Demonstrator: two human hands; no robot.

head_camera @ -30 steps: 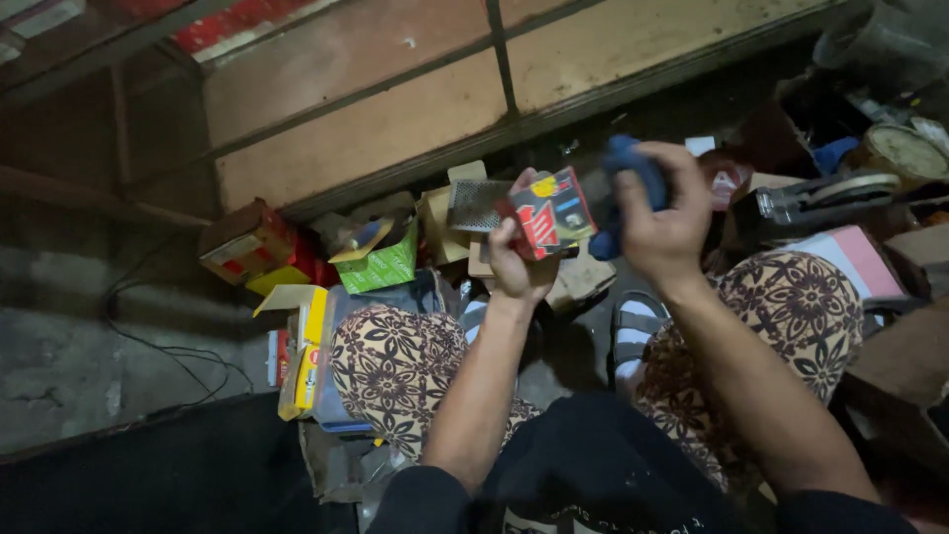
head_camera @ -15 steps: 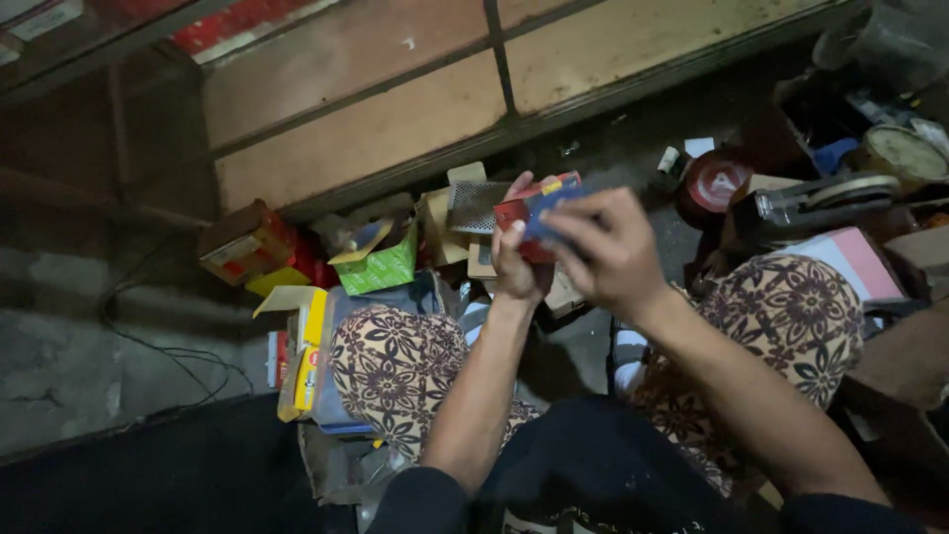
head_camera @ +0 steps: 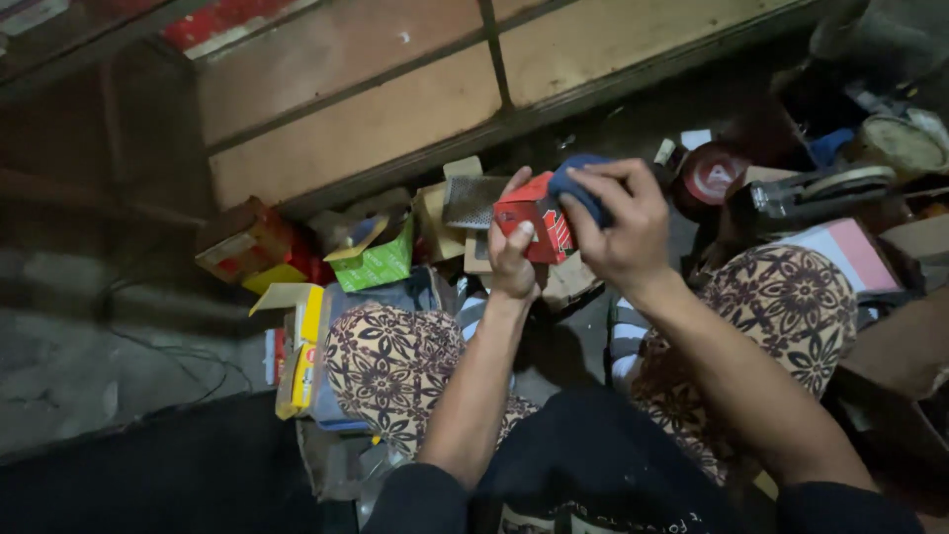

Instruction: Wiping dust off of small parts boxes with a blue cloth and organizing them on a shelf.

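My left hand [head_camera: 512,259] grips a small red cardboard box [head_camera: 534,225] from below, holding it up above my patterned knees. My right hand [head_camera: 625,225] presses a dark blue cloth [head_camera: 575,186] against the box's top right side, fingers curled over the cloth. Both hands meet at the box in the middle of the head view. The box's far side is hidden behind my fingers.
Small boxes litter the floor: a green open box [head_camera: 378,257], a red and yellow box [head_camera: 247,247], a yellow one [head_camera: 302,356], a grey mesh-fronted box [head_camera: 473,200]. A red round tin [head_camera: 714,178] and pink-white box [head_camera: 838,249] lie right. Wooden drawer fronts [head_camera: 366,129] stand behind.
My right hand swung the blue cloth from the box's right end across its front and back to its top right side. The left hand kept holding the red box.
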